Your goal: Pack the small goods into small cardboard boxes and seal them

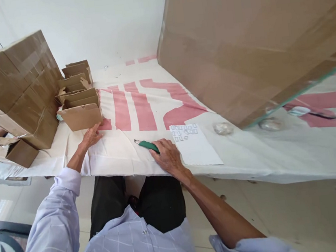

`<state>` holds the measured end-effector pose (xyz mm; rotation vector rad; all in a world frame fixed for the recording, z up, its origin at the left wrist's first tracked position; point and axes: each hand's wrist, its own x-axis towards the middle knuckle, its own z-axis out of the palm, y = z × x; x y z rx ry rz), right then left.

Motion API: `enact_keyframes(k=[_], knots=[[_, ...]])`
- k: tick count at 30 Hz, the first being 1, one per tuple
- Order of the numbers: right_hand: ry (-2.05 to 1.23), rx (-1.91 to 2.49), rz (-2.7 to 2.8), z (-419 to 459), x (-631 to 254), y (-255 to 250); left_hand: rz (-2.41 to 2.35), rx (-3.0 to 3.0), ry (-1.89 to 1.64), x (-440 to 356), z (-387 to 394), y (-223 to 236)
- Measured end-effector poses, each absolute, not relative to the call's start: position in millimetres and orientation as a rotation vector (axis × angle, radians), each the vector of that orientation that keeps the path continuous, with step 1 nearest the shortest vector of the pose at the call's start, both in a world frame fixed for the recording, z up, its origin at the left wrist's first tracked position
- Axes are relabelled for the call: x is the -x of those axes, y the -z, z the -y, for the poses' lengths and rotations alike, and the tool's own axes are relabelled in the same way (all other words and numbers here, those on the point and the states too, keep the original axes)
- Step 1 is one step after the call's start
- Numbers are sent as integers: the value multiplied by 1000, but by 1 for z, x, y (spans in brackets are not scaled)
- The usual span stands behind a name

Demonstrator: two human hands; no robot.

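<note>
My right hand (169, 155) is closed round a green utility knife (147, 145), its blade end pointing left just above the cloth. My left hand (91, 137) lies on the cloth with its fingers stretched out and holds nothing. Its fingertips are at the lower right corner of the nearest small open cardboard box (81, 117); whether they touch it I cannot tell. Behind that box, several more open cardboard boxes (72, 81) stand in a row. Just right of my right hand lies a white sheet of paper (201, 150) with small drawn shapes.
Stacked, taped cartons (24, 78) stand at the left, with an open carton (21, 152) before them. A very large cardboard box (251, 30) leans in at the right. Clear tape rolls (223, 128) lie near it. The white-and-red cloth (251, 152) covers the table.
</note>
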<state>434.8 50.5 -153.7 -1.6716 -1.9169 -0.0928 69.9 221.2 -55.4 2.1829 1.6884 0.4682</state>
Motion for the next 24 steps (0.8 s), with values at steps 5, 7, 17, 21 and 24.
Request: enact_keyframes(k=[5, 7, 17, 21, 24], knots=[[136, 1646, 1918, -48, -436, 157, -1920, -2162, -389, -50, -232, 46], [152, 1639, 1914, -47, -437, 159, -2000, -2147, -346, -38, -228, 42], [181, 1653, 1913, -45, -437, 162, -1774, -2392, -92, -82, -185, 59], [190, 1639, 1919, -44, -439, 162, -1804, -2346, -54, -97, -203, 52], [192, 1624, 1921, -44, -441, 165, -1904, -2263, -42, -94, -215, 46]])
